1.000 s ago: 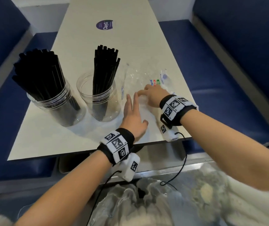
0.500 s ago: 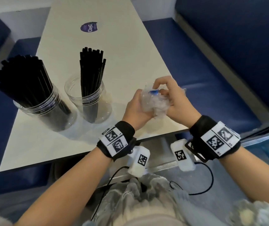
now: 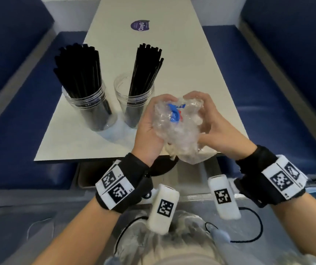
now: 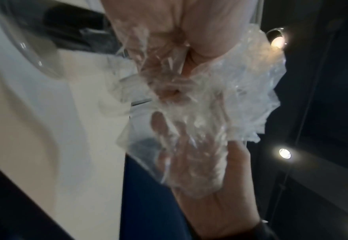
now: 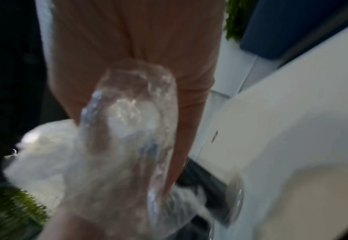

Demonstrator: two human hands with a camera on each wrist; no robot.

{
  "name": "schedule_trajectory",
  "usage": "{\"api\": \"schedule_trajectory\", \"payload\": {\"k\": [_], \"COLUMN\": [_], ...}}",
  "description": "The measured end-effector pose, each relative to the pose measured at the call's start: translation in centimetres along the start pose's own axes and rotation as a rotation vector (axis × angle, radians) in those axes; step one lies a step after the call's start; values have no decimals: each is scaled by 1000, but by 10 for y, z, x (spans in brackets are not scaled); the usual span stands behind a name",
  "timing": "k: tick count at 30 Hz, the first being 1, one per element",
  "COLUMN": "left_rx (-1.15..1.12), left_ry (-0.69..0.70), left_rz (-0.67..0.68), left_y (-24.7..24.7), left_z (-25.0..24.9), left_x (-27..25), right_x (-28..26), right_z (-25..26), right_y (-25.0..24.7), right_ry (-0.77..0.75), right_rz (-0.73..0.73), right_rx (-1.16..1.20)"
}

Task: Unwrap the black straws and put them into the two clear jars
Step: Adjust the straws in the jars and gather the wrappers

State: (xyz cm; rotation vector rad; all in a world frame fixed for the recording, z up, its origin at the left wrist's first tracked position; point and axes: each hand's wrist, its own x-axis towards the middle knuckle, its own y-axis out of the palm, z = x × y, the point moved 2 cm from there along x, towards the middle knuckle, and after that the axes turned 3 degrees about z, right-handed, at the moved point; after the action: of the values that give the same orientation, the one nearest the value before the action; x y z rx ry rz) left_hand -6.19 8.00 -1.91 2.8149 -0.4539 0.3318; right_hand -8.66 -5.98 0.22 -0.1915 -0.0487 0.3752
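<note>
Clear crumpled plastic wrapper [image 3: 178, 127], flat on the white table [image 3: 115, 142] a second before, was now squeezed between left hand [image 3: 149, 127] and right hand [image 3: 216, 127] at frame centre, so unwrapping looked finished.

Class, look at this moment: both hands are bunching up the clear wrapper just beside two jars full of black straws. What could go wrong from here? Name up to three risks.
1. The left hand works close to the nearer jar; a stray knuckle might tip its tall straws.
2. The crumpled wrapper, held by both the left and right hand, hangs over the table edge, so a loose grip could drop it to the floor.
3. Whether a straw remains inside the wrapper cannot be seen; it might get crushed.
</note>
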Motion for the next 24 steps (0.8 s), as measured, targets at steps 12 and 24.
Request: {"api": "schedule_trajectory", "payload": {"k": [12, 24], "left_rx": [-25, 387], "left_ry": [-40, -66], "left_rz": [77, -492], "left_y": [-87, -247], "left_z": [-31, -55], "left_x": [-70, -134], "right_x": [44, 70], "right_z": [13, 1], "right_y": [101, 193], "right_ry": [-130, 14], "right_rz": [-22, 500], "right_rx": [198, -390]}}
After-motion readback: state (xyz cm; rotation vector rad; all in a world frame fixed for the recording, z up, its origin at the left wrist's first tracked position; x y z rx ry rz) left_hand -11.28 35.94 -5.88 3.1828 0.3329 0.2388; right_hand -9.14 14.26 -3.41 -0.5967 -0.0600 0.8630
